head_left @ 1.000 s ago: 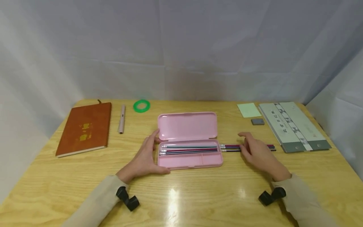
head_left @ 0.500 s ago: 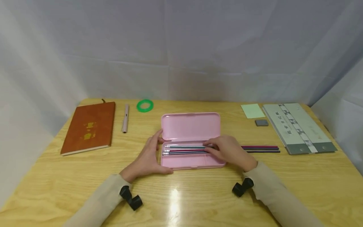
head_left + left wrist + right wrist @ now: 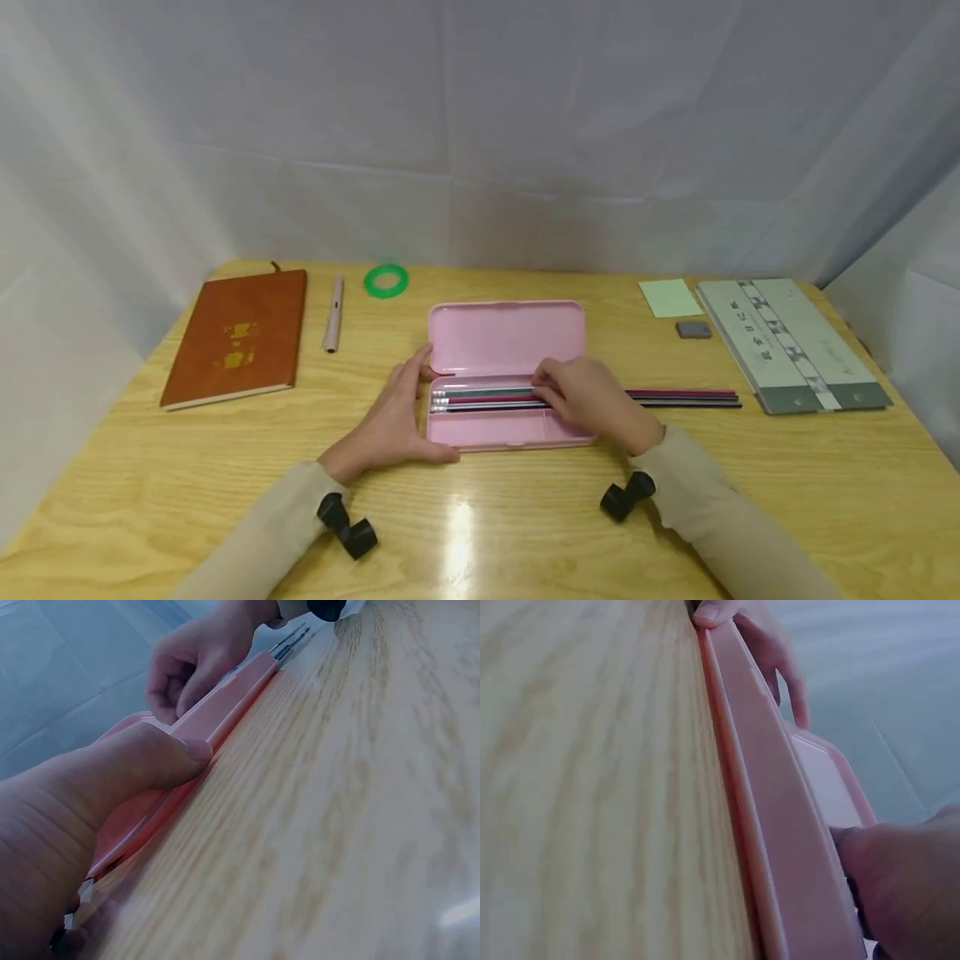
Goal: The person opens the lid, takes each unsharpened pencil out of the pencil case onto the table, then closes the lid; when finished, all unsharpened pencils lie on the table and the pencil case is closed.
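A pink pencil case [image 3: 480,429] lies with its lid folded back at the middle of the table. Several pencils [image 3: 487,400] with silver ferrules lie side by side in its long back compartment. My left hand [image 3: 393,417] grips the case's left end, its thumb along the front edge and its fingers at the back corner. My right hand [image 3: 588,396] reaches over the right part of the case, thumb and fingers curled and pinching at the pencils; its fingertips hide their right ends. More pencils [image 3: 690,398] lie on the table just right of the case, partly behind that hand.
A brown notebook [image 3: 236,342], a pale pen [image 3: 333,312] and a green tape ring [image 3: 386,281] lie at the left. Toward the right are a green sticky note [image 3: 670,297], a grey eraser [image 3: 693,330] and a pale green notebook [image 3: 795,342]. A white curtain hangs behind.
My right hand has moved left from above the pencils beside the case to those inside it, where its fingers have closed in. My left hand keeps its hold on the case.
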The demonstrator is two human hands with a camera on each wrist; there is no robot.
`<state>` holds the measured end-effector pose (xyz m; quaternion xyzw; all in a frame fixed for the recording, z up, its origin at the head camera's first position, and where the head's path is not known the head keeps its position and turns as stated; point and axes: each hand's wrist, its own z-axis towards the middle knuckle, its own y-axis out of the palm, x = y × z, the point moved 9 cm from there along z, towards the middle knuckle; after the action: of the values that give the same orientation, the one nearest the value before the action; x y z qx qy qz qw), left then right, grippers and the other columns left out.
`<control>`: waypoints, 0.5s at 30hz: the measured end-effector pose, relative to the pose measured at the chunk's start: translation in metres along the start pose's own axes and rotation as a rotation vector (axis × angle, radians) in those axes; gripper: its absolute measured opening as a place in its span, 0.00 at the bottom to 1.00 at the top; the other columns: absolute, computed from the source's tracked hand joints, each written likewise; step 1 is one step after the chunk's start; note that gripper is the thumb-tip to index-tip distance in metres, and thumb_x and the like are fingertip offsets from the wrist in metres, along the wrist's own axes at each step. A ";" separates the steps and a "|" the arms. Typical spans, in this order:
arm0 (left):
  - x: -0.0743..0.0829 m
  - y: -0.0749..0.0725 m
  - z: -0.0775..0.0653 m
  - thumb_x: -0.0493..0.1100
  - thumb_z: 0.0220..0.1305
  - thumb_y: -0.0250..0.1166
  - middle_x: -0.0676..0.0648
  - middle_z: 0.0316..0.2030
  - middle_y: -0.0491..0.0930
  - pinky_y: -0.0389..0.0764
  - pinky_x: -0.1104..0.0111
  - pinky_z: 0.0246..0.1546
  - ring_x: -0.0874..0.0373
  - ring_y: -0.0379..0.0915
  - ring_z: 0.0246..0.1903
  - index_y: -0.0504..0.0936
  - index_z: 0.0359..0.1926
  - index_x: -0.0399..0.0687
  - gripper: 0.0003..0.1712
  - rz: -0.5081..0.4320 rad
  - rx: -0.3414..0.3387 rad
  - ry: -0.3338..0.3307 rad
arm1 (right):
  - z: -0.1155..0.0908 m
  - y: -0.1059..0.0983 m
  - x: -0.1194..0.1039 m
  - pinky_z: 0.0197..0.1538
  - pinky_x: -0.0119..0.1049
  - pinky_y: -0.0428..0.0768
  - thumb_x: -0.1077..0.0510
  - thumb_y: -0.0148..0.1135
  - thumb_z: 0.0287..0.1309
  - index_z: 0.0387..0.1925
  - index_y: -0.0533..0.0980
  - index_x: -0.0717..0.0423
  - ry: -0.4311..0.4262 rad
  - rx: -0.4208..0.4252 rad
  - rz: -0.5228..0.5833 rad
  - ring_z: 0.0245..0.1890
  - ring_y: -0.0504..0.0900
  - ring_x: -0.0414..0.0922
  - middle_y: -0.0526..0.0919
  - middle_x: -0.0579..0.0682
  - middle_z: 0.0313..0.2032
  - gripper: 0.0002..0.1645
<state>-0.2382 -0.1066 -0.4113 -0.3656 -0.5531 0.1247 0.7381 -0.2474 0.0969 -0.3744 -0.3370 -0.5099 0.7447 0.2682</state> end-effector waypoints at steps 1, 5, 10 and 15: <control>0.000 0.000 0.000 0.57 0.24 0.83 0.46 0.54 0.66 0.72 0.57 0.53 0.53 0.64 0.50 0.42 0.75 0.48 0.81 0.002 0.002 0.001 | -0.002 -0.003 0.000 0.30 0.35 0.78 0.56 0.65 0.59 0.35 0.79 0.55 0.012 0.009 -0.011 0.22 0.77 0.37 0.83 0.45 0.26 0.06; 0.002 0.000 0.002 0.56 0.24 0.84 0.46 0.54 0.66 0.72 0.58 0.53 0.53 0.64 0.50 0.43 0.75 0.46 0.80 0.007 0.006 0.010 | -0.026 -0.023 0.015 0.25 0.30 0.68 0.58 0.64 0.60 0.36 0.78 0.54 0.076 0.073 -0.006 0.18 0.66 0.33 0.77 0.42 0.20 0.04; 0.003 0.000 0.001 0.57 0.24 0.83 0.46 0.54 0.66 0.72 0.57 0.53 0.53 0.65 0.50 0.42 0.75 0.46 0.81 0.009 0.007 0.001 | -0.080 -0.049 0.059 0.22 0.29 0.61 0.63 0.67 0.55 0.34 0.79 0.53 0.148 0.199 -0.010 0.16 0.60 0.30 0.69 0.37 0.15 0.05; 0.003 -0.002 0.000 0.58 0.24 0.83 0.45 0.55 0.65 0.72 0.57 0.53 0.53 0.65 0.50 0.42 0.75 0.45 0.81 0.017 0.006 0.001 | -0.132 -0.069 0.093 0.20 0.28 0.59 0.66 0.68 0.51 0.33 0.79 0.55 0.209 0.272 -0.043 0.15 0.56 0.28 0.65 0.36 0.14 0.07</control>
<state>-0.2371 -0.1063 -0.4080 -0.3679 -0.5493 0.1324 0.7385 -0.1999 0.2653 -0.3645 -0.3621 -0.3807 0.7619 0.3788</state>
